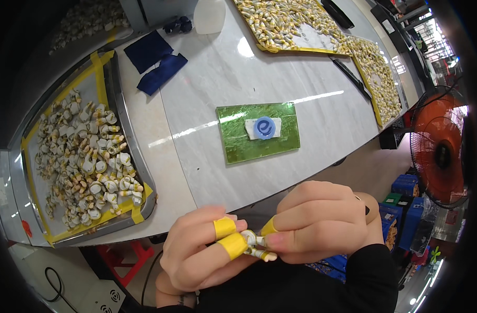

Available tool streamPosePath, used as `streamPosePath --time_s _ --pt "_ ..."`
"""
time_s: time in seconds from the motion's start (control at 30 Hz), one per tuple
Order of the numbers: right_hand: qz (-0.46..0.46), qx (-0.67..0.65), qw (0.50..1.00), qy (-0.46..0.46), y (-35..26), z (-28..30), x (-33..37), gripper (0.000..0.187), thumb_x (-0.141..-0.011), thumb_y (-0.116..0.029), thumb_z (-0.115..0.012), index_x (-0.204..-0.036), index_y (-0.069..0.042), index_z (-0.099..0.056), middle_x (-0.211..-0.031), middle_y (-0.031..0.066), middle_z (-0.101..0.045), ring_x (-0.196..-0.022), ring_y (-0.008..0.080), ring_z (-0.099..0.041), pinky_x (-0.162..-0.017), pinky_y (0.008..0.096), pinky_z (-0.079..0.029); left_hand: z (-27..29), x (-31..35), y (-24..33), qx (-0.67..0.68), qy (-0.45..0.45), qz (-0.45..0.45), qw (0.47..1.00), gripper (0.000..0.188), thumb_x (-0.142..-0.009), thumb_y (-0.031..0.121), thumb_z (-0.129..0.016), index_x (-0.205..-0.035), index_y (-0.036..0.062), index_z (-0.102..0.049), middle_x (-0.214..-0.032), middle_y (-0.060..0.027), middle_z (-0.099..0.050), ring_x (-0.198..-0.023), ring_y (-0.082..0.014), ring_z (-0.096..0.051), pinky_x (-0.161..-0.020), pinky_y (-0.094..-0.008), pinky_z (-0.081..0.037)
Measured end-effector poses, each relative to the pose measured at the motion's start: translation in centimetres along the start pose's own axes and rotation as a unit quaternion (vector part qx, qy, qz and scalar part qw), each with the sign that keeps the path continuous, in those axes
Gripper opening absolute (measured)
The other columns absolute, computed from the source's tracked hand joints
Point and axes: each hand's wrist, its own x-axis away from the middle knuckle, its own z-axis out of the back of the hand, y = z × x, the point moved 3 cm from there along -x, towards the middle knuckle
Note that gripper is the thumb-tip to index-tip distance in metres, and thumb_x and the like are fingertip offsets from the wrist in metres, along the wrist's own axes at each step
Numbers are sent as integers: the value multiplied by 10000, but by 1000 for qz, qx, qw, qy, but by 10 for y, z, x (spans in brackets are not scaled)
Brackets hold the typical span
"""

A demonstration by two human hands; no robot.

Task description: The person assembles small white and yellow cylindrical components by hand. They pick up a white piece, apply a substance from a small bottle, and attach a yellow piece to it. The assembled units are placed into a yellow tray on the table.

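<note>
Bright tbl (197,88) w/ glare streaks, pic edges dark & bent.

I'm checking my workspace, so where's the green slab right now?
In the head view, the green slab lies near the centre, on the grey marbled tabletop, beyond your left hand and right hand, right of the metal-edged tray.

Left of the slab (239,147) lies a tray (118,96), behind-left two cloths (147,52), far right a fan (441,148), before it a held figurine (258,253)
</note>
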Motion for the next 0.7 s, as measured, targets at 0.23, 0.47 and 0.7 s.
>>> streamPosePath --time_s 0.23,0.47,0.7 --pt "-132 -114 983 -59 9 13 -11 152 -728 -29 -726 -865 -3 -663 -806 87 -590 -680 195 -564 -589 269 -440 -5 9 -10 325 20 242 914 313 -736 70 -759 -972 -61 -600 -898 -167 -661 -790 -220 -650 -706 -296 -524" --pt "-182 -152 963 -129 15 6 -11 163 -682 -119 -797 -793 -71 -689 -796 41 -519 -665 171 -507 -555 261 -400 -6 13 -15 360 -52 286 887 202 -758 42 -735 -883 -70 -624 -817 -157 -660 -723 -179 -647 -653 -255 -498" --pt "-143 -139 964 -178 14 5 -12 167 -697 -96 -771 -817 -71 -657 -823 56 -501 -684 179 -495 -569 267 -401 -6 10 -17 349 -120 283 885 172 -736 18 -741 -842 -50 -624 -774 -131 -663 -704 -173 -654 -646 -243 -496"
